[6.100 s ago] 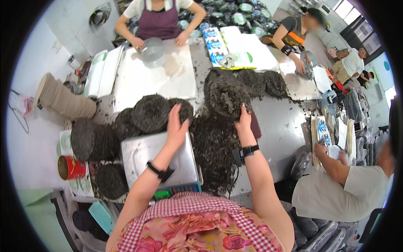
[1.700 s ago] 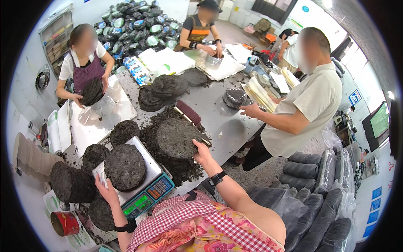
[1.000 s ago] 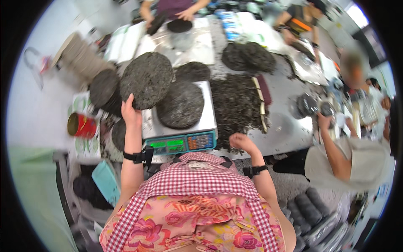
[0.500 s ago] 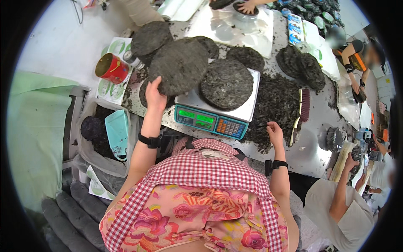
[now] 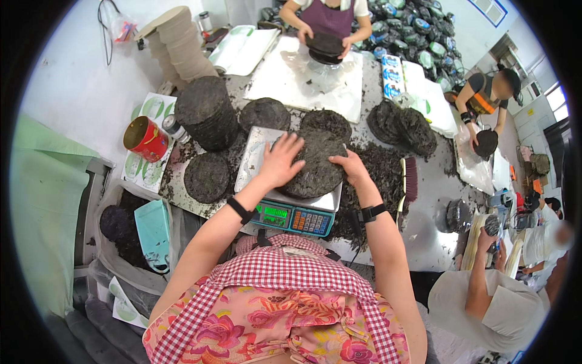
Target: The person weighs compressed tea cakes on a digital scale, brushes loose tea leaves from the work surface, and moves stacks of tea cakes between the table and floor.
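Downward fisheye view from head-height

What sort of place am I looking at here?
Likely a small packing workshop, perhaps for dried food. A dark round cake sits on a digital scale, a co-worker holds another cake across the table, and wrapped packages are heaped behind that person.

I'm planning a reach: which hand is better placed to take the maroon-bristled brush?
Probably the right hand: it's at the right edge of the dark disc on the scale, nearer the brush; the left hand is farther left.
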Demonstrator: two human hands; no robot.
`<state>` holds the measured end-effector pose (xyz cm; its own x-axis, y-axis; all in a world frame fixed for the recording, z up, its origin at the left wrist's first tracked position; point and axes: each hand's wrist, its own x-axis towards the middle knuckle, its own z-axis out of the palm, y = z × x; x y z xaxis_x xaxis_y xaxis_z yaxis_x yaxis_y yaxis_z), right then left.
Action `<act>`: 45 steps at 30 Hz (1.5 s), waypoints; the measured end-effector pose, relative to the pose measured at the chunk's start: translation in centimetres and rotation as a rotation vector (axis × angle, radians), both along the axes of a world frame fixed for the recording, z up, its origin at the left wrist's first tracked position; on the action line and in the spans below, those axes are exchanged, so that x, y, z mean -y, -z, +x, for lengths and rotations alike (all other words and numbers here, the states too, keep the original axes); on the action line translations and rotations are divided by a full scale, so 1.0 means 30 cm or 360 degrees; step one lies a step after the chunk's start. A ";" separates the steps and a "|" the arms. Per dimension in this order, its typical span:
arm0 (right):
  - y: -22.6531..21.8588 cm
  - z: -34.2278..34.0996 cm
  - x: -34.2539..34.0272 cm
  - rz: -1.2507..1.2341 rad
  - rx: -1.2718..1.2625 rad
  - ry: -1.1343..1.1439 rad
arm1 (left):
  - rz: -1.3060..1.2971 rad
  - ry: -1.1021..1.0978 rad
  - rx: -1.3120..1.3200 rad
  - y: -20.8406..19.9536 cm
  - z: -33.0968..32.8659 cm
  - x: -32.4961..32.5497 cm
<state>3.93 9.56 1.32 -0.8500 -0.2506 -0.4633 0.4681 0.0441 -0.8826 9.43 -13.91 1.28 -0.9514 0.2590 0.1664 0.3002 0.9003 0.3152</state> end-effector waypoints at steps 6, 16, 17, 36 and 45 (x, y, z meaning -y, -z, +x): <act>-0.030 0.180 0.245 0.1355 -0.1542 -0.0249 | -0.0509 -0.0130 0.0395 0.025 -0.015 -0.095; 0.212 0.192 -0.388 -0.0137 -0.0290 0.1038 | 0.0205 -0.0163 -0.0010 0.034 -0.002 -0.053; 0.218 0.217 -0.398 0.0333 -0.0258 0.1044 | 0.0465 -0.0140 -0.0076 0.032 -0.005 -0.025; 0.173 -0.403 0.124 -0.0402 -0.0128 0.0528 | 0.1857 -0.0855 -0.0263 0.248 -0.086 0.327; 0.261 -0.521 0.259 0.1599 -0.1097 -0.0198 | 0.1040 -0.2550 0.0120 0.531 0.370 0.858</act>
<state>-11.70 1.78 -6.52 -0.9896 -0.1379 0.0403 -0.1397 0.8593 -0.4920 20.54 -39.65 -14.65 -0.1859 -0.9613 -0.2033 -0.7234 -0.0061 0.6904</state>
